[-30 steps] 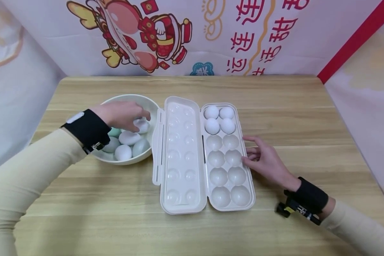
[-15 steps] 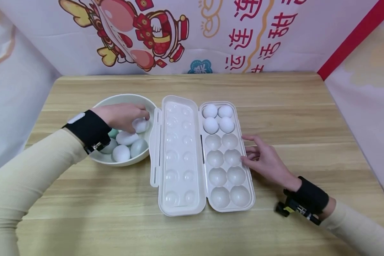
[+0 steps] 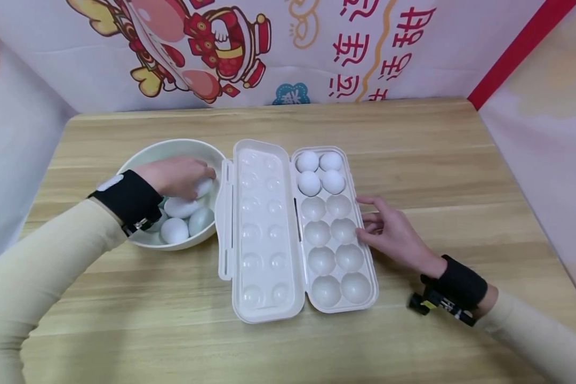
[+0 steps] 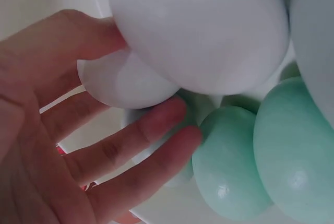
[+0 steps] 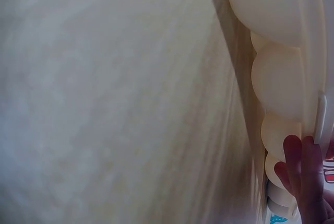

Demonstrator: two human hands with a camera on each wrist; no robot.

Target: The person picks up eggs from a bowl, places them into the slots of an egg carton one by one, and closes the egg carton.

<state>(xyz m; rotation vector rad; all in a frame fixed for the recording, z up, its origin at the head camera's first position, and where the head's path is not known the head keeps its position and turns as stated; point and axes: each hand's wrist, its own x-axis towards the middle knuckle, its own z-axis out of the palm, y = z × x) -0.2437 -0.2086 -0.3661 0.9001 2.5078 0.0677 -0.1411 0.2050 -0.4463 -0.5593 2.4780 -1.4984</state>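
Observation:
My left hand [image 3: 176, 176] reaches into a white bowl [image 3: 139, 154] of white, pale and green eggs. Its thumb and fingers are around a white egg [image 4: 128, 80], partly covered by the hand in the head view. Another larger-looking white egg [image 4: 203, 31] lies close to the thumb in the left wrist view. To the bowl's right is a white egg box [image 3: 307, 266], lid opened flat, with several white eggs [image 3: 320, 172] in the far cups. My right hand [image 3: 393, 232] rests fingertips against the box's right rim, fingers loosely bent; the right wrist view shows them along its outer side.
The box's lid [image 3: 264, 240] lies between the bowl and the cups, its clasp flap [image 3: 224, 224] beside the bowl's rim. Wooden tabletop [image 3: 173, 309] surrounds both. A printed cloth [image 3: 249, 58] rises behind the table's far edge.
The head view shifts, so the whole scene slides left. My left fingers have settled further over the white egg, covering more of it. My right hand stays at the box's rim.

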